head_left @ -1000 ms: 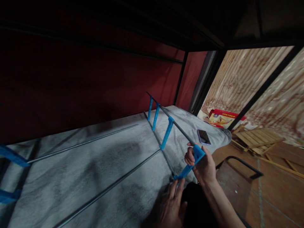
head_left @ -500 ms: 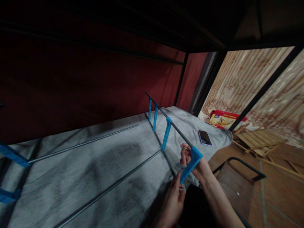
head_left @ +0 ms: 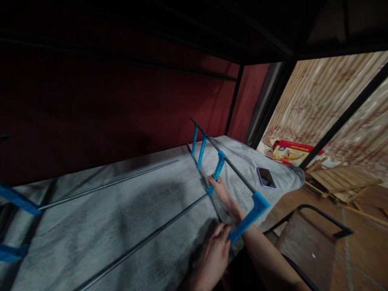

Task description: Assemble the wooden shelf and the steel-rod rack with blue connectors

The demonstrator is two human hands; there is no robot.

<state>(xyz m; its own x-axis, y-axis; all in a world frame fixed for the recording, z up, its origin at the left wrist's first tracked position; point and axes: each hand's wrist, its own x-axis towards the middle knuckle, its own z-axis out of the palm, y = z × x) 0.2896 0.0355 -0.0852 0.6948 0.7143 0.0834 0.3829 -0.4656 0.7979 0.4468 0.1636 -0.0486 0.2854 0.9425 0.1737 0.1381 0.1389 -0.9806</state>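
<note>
Left hand fingers pinched on near bracket foot; right hand at middle bracket foot, grip unclear. Best keep feet level, square to rod.

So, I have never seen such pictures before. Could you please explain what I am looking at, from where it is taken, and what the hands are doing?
There is no machine here: a person wears one camera on the head, looking down at their own two bare hands. A grey blanket covers the surface; thin metal rods and a phone lie on it. A raised rod carries blue plastic brackets. The left hand grips the lower end of the nearest bracket. The right hand reaches the foot of the next bracket; whether it grips is unclear.
</note>
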